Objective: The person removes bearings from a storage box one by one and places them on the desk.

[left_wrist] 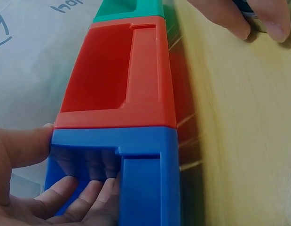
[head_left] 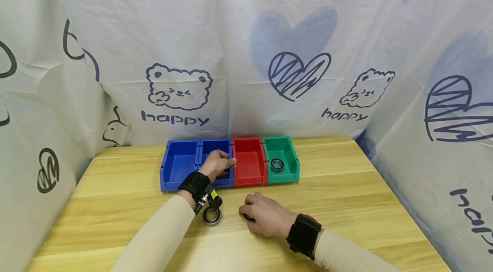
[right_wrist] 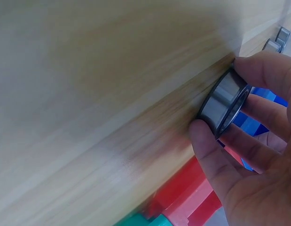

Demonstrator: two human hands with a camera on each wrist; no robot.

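My left hand (head_left: 218, 164) reaches into the right-hand blue bin (left_wrist: 143, 188). Its fingers spread inside, no object visible among them, while the thumb lies by the rim beside the red bin (head_left: 248, 162). On the tabletop, my right hand (head_left: 269, 216) pinches a ball bearing (right_wrist: 224, 101) between thumb and fingers. The right wrist view shows the bearing tilted, its steel outer ring facing the camera. A second bearing (head_left: 212, 216) lies flat on the table below the left wrist. Another bearing (head_left: 277, 165) sits in the green bin (head_left: 290, 173).
A further blue bin (head_left: 179, 169) stands at the left end of the joined row of bins. Behind the wooden table (head_left: 346, 203) hangs a printed white cloth (head_left: 239, 49), which also runs along both sides.
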